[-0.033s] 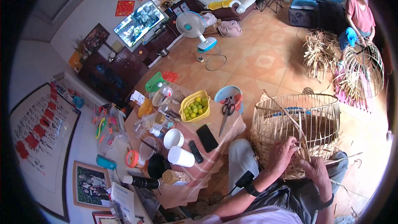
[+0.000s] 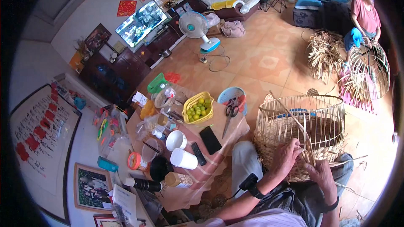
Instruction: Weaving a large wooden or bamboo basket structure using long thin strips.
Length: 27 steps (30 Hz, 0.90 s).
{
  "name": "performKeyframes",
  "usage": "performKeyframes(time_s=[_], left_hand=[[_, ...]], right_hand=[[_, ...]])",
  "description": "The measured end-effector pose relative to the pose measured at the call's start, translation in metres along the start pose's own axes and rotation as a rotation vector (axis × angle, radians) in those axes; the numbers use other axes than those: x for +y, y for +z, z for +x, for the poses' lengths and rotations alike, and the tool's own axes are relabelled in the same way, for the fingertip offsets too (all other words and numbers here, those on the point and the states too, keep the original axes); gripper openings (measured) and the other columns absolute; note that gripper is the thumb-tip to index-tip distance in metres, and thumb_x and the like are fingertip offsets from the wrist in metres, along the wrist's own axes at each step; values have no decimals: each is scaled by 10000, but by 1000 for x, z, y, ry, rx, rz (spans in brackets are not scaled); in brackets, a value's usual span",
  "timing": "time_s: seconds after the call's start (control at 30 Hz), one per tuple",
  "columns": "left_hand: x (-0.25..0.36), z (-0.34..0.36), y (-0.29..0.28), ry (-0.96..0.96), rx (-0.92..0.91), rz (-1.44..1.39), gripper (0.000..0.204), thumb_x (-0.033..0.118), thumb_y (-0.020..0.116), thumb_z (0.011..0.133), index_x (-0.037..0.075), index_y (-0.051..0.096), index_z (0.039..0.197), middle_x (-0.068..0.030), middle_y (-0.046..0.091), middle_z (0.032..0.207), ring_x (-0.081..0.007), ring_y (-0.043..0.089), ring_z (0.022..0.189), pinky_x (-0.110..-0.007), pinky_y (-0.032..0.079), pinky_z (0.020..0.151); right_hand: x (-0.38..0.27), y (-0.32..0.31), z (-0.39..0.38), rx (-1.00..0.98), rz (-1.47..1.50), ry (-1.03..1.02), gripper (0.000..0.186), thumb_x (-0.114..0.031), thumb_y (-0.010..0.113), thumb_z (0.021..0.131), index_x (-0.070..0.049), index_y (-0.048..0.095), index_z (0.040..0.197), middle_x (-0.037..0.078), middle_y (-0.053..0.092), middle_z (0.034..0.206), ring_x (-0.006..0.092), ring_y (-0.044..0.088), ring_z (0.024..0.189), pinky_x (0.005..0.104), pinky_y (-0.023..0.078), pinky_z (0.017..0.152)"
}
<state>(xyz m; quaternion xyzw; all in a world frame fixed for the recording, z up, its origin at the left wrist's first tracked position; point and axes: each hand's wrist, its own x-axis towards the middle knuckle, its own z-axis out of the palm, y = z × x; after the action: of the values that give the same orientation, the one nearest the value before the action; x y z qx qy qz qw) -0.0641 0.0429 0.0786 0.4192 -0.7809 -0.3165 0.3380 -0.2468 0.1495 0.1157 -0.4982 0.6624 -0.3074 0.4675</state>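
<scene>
A half-woven basket (image 2: 269, 126) of pale strips, with bare upright stakes under a round rim, rests between my legs. My left hand (image 2: 286, 157) is closed on the pale weaving strips (image 2: 306, 136) at the basket's near side, its fingertips pinched beside one long strip that slants up past the rim. Just to the right and lower, my right hand (image 2: 321, 172) grips the same bundle, thumb against it. Loose ends stick out to the right of the basket.
At left, a cluttered table (image 2: 242, 126) holds scissors (image 2: 230, 113), limes, a phone, cups and jars. A fan (image 2: 193, 27) stands on the tiled floor (image 2: 265, 63). At upper right, another person (image 2: 364, 17) holds an openwork frame (image 2: 370, 71) beside piled strips (image 2: 324, 54).
</scene>
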Motion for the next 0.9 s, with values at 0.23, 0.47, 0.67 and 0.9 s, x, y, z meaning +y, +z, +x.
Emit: performKeyframes(time_s=[0.23, 0.47, 0.67, 0.9], left_hand=[[-7, 1, 9, 129, 24, 139, 254, 170, 747, 942, 72, 571, 1097, -146, 727, 899, -346, 699, 888, -446, 474, 899], [-13, -2, 10, 146, 48, 174, 268, 173, 750, 938, 81, 572, 1115, -127, 712, 879, -351, 652, 843, -455, 436, 925], [-12, -4, 10, 191, 66, 175, 278, 162, 764, 924, 84, 574, 1112, -129, 706, 873, -344, 658, 839, -447, 435, 920], [-16, -7, 19, 194, 13, 141, 231, 136, 712, 952, 77, 587, 1136, -137, 705, 886, -347, 688, 855, -460, 508, 810]], right_hand=[[56, 22, -20, 97, -194, -561, 327, -273, 827, 889, 15, 735, 1013, 137, 702, 770, 301, 659, 616, 393, 536, 616], [39, 10, -12, -55, 394, 98, 396, -349, 777, 973, 32, 683, 1024, 12, 640, 736, 96, 584, 542, 281, 511, 462], [87, -13, -32, 172, 810, -100, 333, -356, 521, 1116, -52, 614, 1017, 50, 628, 710, 172, 628, 565, 317, 551, 548], [123, -43, -42, 500, 1192, -234, 259, -370, 513, 1118, -124, 587, 1085, -4, 619, 867, 63, 515, 564, 225, 417, 482]])
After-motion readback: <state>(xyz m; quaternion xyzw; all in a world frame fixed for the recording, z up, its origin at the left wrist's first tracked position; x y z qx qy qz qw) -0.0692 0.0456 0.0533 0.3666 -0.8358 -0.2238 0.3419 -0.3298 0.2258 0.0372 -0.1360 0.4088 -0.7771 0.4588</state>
